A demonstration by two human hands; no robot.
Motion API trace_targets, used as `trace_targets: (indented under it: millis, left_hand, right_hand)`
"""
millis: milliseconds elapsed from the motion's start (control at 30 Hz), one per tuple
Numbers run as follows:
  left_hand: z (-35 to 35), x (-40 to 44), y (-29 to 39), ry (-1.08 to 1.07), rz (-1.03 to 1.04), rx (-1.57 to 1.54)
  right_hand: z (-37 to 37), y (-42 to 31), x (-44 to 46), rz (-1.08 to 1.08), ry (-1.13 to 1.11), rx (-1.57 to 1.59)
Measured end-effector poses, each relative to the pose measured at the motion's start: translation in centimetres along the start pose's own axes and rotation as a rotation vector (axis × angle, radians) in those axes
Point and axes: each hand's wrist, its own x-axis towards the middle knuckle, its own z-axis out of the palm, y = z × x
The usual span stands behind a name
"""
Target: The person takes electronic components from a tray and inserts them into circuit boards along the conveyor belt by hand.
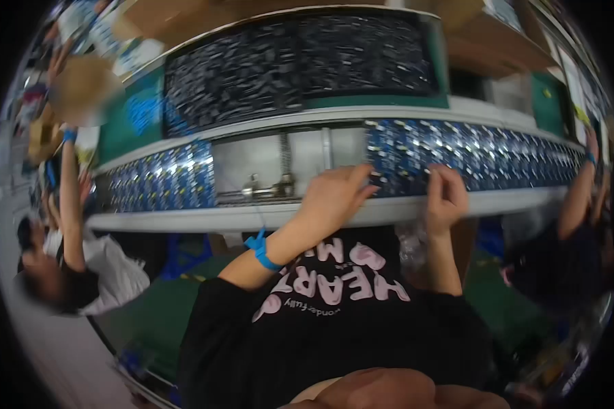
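Note:
Blue circuit boards (477,153) with many small parts lie in a row along a pale rail. My left hand (331,199), with a blue band at its wrist, is at the left edge of these boards. Its fingers are bent together near the board's corner, and what they hold is too small to tell. At the boards' front edge is my right hand (447,196), with thumb and finger in a pinch; anything between them is blurred. More blue boards (160,178) lie farther left on the line.
Between the board groups, a gap shows a metal rod and spring mechanism (286,163). Behind the rail stands a tray of black parts (232,78). Cardboard boxes (494,41) are at the back. Other people's arms (71,198) reach in at left and right.

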Motion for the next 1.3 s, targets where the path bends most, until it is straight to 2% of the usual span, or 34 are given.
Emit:
trace_targets:
  millis: [67,100,133,167,267,400,467,733,867,1033,1300]
  left_hand:
    - [1.0,0.2,2.0,0.043,-0.022,-0.009]
    - [2.5,-0.4,0.7,0.109,-0.008,-0.222]
    - [2.5,-1.0,-0.8,0.206,0.022,-0.209]
    - [1.1,-2.3,-2.0,0.217,-0.027,-0.17]
    - [-2.3,-5.7,-5.5,0.529,-0.103,-0.043]
    - [-7.0,-11.2,-10.9,0.641,-0.382,0.325]
    - [-8.2,-13.4,-12.7,0.671,-0.468,0.343]
    - [-8.2,-14.5,-13.9,0.511,-0.5,0.357]
    - [-7.9,-13.8,-13.0,0.502,-0.504,0.334]
    - [-7.5,-13.6,-12.1,0.504,-0.486,0.27]
    - [-5.6,-11.2,-9.1,0.399,-0.307,0.135]
  right_hand:
    - [-4.3,2.4,-0.5,0.203,-0.003,0.015]
    - [-7.1,0.4,1.2,0.143,-0.072,-0.096]
    - [-6.9,1.0,1.5,0.133,-0.057,-0.015]
    - [-6.7,0.8,1.2,0.118,-0.069,-0.052]
    - [-6.6,1.5,1.4,0.024,-0.06,-0.141]
    - [-7.0,1.6,1.5,0.062,-0.066,-0.178]
    - [-6.8,2.0,1.5,0.099,-0.073,-0.152]
    - [-6.9,1.9,1.5,0.037,-0.089,-0.212]
    - [-6.0,1.1,1.9,-0.017,-0.099,-0.23]
    - [-7.0,2.2,1.7,0.03,-0.118,-0.272]
    - [-6.8,2.1,2.0,0.054,-0.146,-0.253]
